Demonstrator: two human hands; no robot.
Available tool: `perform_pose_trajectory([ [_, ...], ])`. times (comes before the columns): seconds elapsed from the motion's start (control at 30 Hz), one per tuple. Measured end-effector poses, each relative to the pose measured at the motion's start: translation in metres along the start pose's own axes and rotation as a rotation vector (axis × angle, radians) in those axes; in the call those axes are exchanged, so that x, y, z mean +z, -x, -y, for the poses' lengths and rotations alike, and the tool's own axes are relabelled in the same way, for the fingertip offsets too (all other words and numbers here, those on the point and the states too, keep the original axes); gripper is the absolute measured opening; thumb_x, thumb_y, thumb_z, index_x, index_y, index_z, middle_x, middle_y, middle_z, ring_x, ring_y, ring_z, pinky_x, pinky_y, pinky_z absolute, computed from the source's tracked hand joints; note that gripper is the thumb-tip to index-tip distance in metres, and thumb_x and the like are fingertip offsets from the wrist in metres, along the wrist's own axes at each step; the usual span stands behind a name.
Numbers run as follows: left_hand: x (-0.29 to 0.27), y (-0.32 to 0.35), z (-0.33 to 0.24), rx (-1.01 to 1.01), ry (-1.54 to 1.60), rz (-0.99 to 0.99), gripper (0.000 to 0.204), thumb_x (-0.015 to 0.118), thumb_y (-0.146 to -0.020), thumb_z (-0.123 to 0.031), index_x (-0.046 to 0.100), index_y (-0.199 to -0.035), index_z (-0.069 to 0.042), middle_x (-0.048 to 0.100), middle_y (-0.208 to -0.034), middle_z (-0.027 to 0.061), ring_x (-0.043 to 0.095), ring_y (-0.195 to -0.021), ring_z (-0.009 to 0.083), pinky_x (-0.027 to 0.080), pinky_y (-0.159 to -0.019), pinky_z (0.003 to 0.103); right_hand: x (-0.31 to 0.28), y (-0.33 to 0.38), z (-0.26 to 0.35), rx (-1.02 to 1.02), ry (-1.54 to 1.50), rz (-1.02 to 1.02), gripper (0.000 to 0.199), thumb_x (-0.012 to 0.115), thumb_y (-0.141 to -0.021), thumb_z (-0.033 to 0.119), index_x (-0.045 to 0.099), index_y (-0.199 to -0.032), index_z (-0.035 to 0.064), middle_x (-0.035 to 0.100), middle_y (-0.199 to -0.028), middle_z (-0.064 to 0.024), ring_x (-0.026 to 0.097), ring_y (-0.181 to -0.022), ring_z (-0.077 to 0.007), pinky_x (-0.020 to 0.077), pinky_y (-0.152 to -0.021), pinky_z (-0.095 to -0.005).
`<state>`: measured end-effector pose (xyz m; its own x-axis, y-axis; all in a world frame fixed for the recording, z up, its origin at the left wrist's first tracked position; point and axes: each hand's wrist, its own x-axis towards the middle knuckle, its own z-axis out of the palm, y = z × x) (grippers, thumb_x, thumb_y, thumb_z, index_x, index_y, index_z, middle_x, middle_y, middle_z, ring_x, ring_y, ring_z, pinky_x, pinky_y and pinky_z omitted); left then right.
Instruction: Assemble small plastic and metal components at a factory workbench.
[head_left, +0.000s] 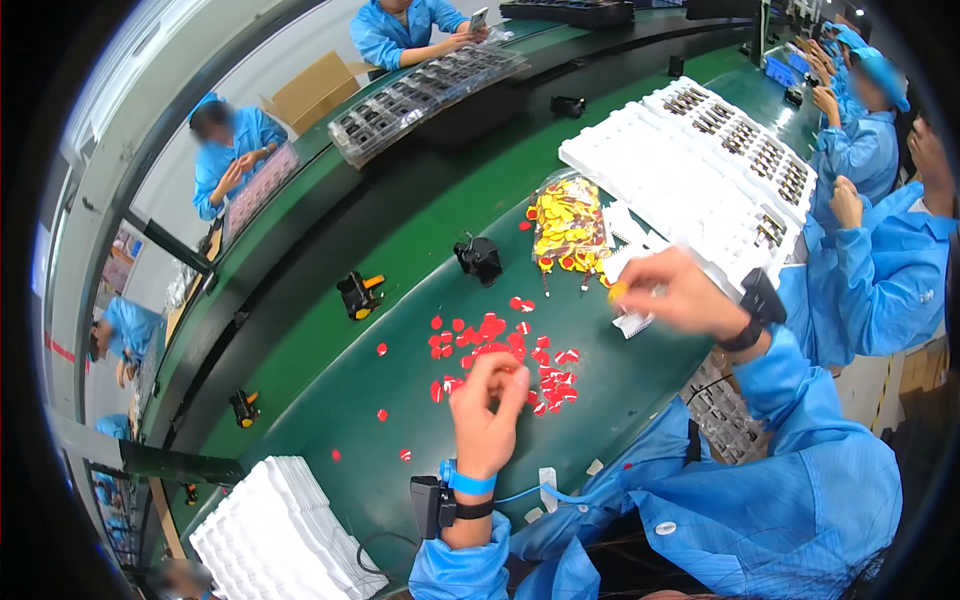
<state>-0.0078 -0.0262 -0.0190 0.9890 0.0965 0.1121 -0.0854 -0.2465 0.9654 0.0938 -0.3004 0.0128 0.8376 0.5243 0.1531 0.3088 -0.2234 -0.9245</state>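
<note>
My left hand (487,405) rests on a scatter of small red tabs (500,345) on the green belt, fingertips pinched together among them; whether it holds one I cannot tell. My right hand (672,292), blurred, hovers over the belt with a small yellow tab (619,290) pinched at its fingertips. Just beyond it lies a clear bag of yellow tabs (567,225). A small white ridged piece (633,324) lies under the right hand.
White foam trays (690,165) holding dark parts stand at the right, another white stack (275,535) at lower left. Small black devices (480,258) (357,294) sit on the belt. Other people in blue coats work at the right and across the line.
</note>
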Motion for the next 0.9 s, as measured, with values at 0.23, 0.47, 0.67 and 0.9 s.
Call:
perform_pose_trajectory([
  [0.23,0.019,0.009,-0.010,0.112,-0.047,0.323,0.016,0.059,-0.099,-0.014,0.061,-0.106,0.000,0.064,-0.072,0.0049,0.059,-0.063,0.0094,0.047,-0.059,0.026,0.082,0.018,0.010,-0.134,-0.256,0.274,0.011,0.064,-0.089,0.003,0.065,-0.099,-0.0011,0.069,-0.081,-0.0132,0.067,-0.069,-0.0184,0.0524,-0.063,-0.0307],
  [0.47,0.021,0.007,-0.005,-0.026,0.182,0.029,0.018,0.055,-0.102,-0.015,0.060,-0.092,-0.001,0.049,-0.054,-0.0019,0.041,-0.045,0.0038,0.027,-0.041,0.021,-0.020,-0.023,-0.055,-0.275,0.607,-0.337,0.060,0.066,-0.091,0.023,0.045,-0.141,-0.0016,0.053,-0.133,-0.0290,0.052,-0.124,-0.0415,0.0430,-0.103,-0.0457],
  [0.67,0.013,0.004,-0.001,-0.044,0.192,-0.016,0.017,0.056,-0.101,-0.014,0.060,-0.091,0.000,0.048,-0.053,-0.0012,0.042,-0.044,0.0046,0.028,-0.041,0.022,-0.028,0.005,-0.074,-0.096,0.909,-0.055,0.088,0.056,-0.091,0.060,0.039,-0.142,-0.0101,0.033,-0.149,-0.0355,0.027,-0.144,-0.0450,0.0193,-0.120,-0.0491],
  [0.9,0.018,0.006,-0.006,-0.064,0.192,-0.013,0.016,0.056,-0.100,-0.012,0.060,-0.090,0.000,0.049,-0.054,-0.0010,0.042,-0.045,0.0046,0.028,-0.041,0.022,-0.006,0.034,-0.068,-0.129,1.020,-0.131,0.085,0.062,-0.087,0.060,0.046,-0.136,-0.0071,0.038,-0.146,-0.0335,0.030,-0.141,-0.0473,0.0208,-0.117,-0.0552],
])
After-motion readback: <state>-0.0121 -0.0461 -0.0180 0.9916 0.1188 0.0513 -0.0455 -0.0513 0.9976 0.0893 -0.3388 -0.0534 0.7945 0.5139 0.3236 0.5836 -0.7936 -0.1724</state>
